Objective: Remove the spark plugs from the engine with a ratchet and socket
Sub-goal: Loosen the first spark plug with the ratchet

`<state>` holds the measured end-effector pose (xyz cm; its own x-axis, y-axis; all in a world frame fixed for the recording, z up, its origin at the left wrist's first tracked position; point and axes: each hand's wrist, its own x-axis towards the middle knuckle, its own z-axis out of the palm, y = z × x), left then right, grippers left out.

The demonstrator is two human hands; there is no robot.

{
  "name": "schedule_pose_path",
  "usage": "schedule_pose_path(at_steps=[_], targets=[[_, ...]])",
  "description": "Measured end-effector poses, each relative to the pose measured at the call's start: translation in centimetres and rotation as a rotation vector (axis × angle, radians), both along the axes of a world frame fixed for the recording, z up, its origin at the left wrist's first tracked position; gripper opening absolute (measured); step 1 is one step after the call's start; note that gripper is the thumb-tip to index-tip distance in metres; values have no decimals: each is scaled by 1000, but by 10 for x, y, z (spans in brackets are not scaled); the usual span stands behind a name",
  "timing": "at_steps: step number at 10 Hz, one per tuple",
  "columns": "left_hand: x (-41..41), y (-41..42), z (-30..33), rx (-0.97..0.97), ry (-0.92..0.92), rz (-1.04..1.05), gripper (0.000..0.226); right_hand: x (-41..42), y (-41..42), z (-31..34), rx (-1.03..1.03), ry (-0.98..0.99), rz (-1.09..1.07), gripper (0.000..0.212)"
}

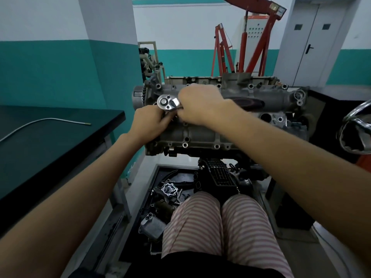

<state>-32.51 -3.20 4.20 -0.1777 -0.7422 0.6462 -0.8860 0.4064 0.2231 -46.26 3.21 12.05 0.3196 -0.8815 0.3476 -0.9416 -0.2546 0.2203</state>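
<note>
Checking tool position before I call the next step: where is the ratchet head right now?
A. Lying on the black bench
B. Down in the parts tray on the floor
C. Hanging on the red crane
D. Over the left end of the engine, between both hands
D: the shiny ratchet head sits above the left end of the engine, with the left hand below it and the right hand covering its handle.

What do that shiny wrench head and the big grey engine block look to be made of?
Ratchet head: polished, probably chromed steel, mirror-bright with sharp reflections. Engine: dull grey cast metal, likely aluminium, matte and slightly rough, with stains and bolt holes.
</note>
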Motion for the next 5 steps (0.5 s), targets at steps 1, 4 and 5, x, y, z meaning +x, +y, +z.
schedule_pose_path(at_steps=[1, 4, 5], targets=[[-1, 6, 0, 114, 152, -7, 28, 25, 5, -34, 20, -381, -45, 20], [0, -3, -2, -77, 52, 12, 38, 13, 1, -31, 139, -306, 36, 12], [-3, 0, -1, -102, -60, 63, 46, 3, -2, -11, -96, -26, -55, 11]])
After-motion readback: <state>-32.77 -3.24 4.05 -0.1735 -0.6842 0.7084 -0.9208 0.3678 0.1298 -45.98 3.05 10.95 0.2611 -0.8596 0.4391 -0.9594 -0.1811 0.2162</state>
